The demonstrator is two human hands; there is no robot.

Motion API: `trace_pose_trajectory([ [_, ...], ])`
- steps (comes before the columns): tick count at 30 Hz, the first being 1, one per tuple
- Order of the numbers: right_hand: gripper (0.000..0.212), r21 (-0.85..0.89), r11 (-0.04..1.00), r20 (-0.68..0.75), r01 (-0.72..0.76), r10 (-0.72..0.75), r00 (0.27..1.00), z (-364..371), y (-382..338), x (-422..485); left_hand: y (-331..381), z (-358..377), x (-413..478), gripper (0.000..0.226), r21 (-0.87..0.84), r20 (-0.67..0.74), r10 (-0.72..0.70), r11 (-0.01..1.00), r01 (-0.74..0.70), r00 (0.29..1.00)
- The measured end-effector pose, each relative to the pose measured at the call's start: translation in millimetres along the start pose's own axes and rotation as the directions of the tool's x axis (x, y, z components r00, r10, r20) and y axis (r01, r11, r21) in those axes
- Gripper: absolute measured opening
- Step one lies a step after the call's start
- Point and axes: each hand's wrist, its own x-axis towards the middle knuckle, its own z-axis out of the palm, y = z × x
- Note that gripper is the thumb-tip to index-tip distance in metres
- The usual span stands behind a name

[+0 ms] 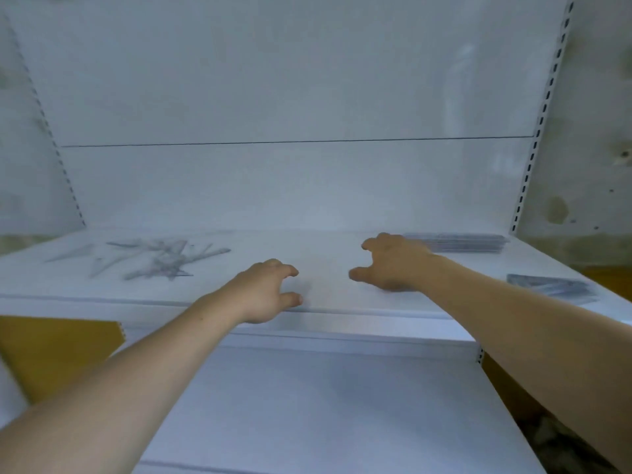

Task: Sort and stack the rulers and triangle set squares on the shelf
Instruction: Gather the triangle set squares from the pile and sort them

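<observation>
The left hand (pixel 263 292) and right hand (pixel 393 265) hang loosely curled, holding nothing, over the shelf (pixel 325 244) middle, near its front edge. The jumbled pile (pixel 154 258) of rulers and set squares lies well left; a rear stack (pixel 458 242) and a front stack (pixel 550 289) sit right.

There are two hands, left hand (pixel 263 292) and right hand (pixel 393 265); one loose pile (pixel 154 260), too blurred to count; two tidy stacks, back stack (pixel 458 242) and front stack (pixel 550 289).

shelf (pixel 328 248) middle open, both ends blocked
loose rulers (pixel 154 260) fill the left rear; a flat stack (pixel 460 242) sits in the back right corner, a second stack (pixel 550 289) at the right edge near the front.
</observation>
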Motion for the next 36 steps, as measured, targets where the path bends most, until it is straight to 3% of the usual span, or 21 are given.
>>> trace_pose_trajectory([
  [8,0.073,0.017,0.986,0.009,0.166,-0.166,0.986,-5,-177,71,-150,-42,-61,0.054,-0.021,-0.121,-0.140,0.990,0.139,0.983],
  [15,0.075,0.082,0.960,0.042,0.268,-0.272,0.961,3,-292,123,-254,-63,-97,0.051,-0.047,-0.108,-0.281,0.960,0.277,0.954],
  [28,0.067,0.117,0.924,0.035,0.364,-0.370,0.928,20,-395,249,-358,-63,-48,0.049,-0.049,-0.146,-0.318,0.948,0.315,0.937],
  [36,0.079,0.116,0.929,0.104,0.352,-0.363,0.926,35,-434,330,-443,-75,16,0.054,0.044,-0.074,-0.495,0.866,0.498,0.866],
])
